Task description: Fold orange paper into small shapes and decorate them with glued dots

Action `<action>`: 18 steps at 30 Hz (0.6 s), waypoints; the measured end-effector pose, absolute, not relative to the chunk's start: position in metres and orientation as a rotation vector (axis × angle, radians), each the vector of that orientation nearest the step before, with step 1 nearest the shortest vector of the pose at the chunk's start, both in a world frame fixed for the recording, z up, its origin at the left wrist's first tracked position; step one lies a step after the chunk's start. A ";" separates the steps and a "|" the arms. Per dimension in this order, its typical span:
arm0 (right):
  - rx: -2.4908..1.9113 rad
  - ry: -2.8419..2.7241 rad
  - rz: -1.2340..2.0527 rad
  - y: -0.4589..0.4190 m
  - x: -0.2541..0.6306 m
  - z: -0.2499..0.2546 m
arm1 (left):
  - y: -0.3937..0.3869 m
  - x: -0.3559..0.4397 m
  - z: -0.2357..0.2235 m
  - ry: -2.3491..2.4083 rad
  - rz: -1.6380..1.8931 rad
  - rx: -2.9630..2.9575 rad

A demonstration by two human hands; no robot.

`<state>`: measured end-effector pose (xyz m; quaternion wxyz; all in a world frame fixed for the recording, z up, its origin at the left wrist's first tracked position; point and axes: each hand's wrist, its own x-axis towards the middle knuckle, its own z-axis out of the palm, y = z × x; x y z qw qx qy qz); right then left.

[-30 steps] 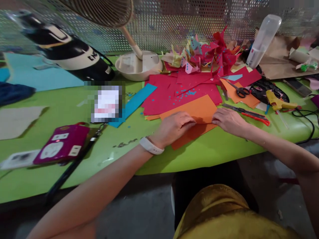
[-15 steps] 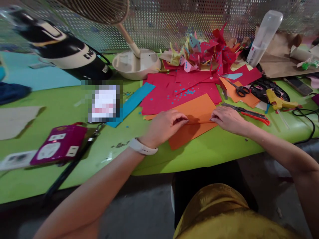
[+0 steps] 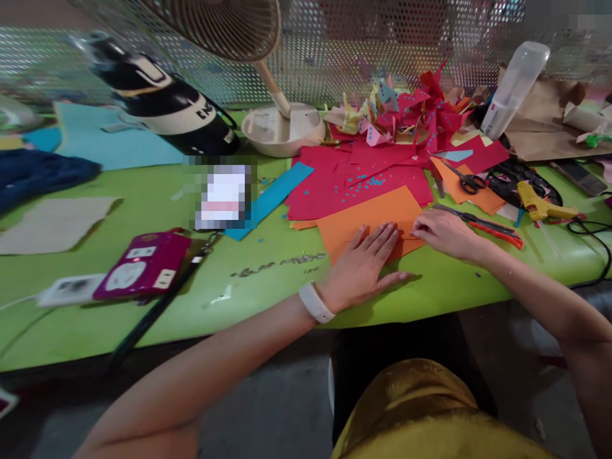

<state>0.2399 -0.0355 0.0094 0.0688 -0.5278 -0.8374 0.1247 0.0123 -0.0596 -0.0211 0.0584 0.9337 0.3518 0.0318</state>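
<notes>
An orange sheet of paper [image 3: 373,213] lies on the green table, with a fold line running across it under my hands. My left hand [image 3: 366,264] rests flat on its lower part, fingers spread and thumb pointing right; a white band circles that wrist. At the sheet's right edge, my right hand [image 3: 442,233] is closed, thumb and fingers pinching the paper beside the fold. Just beyond the right hand is a red and black box cutter [image 3: 495,229]. Under the orange sheet's far side are red paper sheets [image 3: 318,185] sprinkled with tiny blue bits.
Behind stand a heap of folded paper pieces [image 3: 411,108], a fan base [image 3: 306,131] and a black bottle [image 3: 191,121]. Scissors [image 3: 471,183] and a yellow glue gun [image 3: 540,204] lie right. To the left are a blue paper strip [image 3: 272,199] and a purple device [image 3: 148,264].
My left hand has let go of its pinch on the fold and now lies spread flat on the orange paper. My right hand stays at the right edge. The view has shifted slightly left.
</notes>
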 end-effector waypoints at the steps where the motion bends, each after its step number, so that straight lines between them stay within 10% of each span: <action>1: -1.579 -2.518 0.367 -0.036 0.241 0.008 | -0.059 0.012 -0.021 1.060 0.094 2.820; 18: -1.685 -2.348 0.338 -0.047 0.275 0.002 | -0.059 0.014 -0.023 1.063 0.104 2.804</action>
